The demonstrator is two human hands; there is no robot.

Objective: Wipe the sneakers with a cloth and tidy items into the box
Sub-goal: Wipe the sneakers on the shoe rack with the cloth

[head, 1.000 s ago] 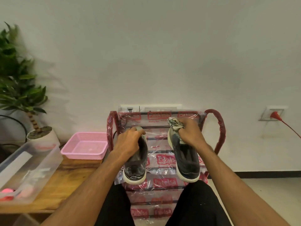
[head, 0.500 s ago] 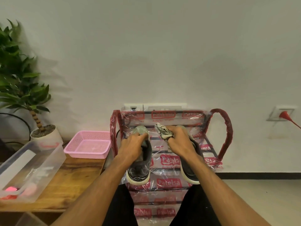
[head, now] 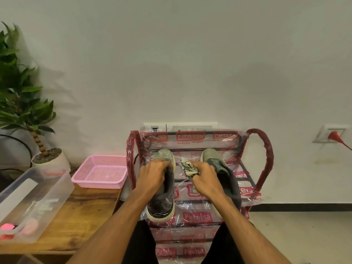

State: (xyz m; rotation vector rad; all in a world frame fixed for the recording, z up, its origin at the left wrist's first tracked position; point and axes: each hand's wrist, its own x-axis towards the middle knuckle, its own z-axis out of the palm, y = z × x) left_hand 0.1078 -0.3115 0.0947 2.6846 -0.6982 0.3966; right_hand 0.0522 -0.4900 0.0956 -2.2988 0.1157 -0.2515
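Note:
Two dark grey sneakers lie on the top shelf of a plastic-wrapped red shoe rack (head: 266,155). My left hand (head: 152,176) grips the left sneaker (head: 162,204) at its opening, toe pointing to the wall. My right hand (head: 204,180) holds a crumpled patterned cloth (head: 187,167) in its fingers and lies over the inner side of the right sneaker (head: 222,168). Whether it also grips that shoe is hidden. A clear plastic box (head: 34,202) stands on the wooden bench at the left.
A pink mesh basket (head: 101,172) sits on the wooden bench (head: 80,216) beside the rack. A potted plant (head: 45,159) stands behind the box. A wall socket with a red plug (head: 333,135) is at the right. My knees are below the rack.
Both sneakers have come down onto the rack's top shelf and stand further apart. My right hand with the cloth has slid to the inner side of the right sneaker, uncovering its toe.

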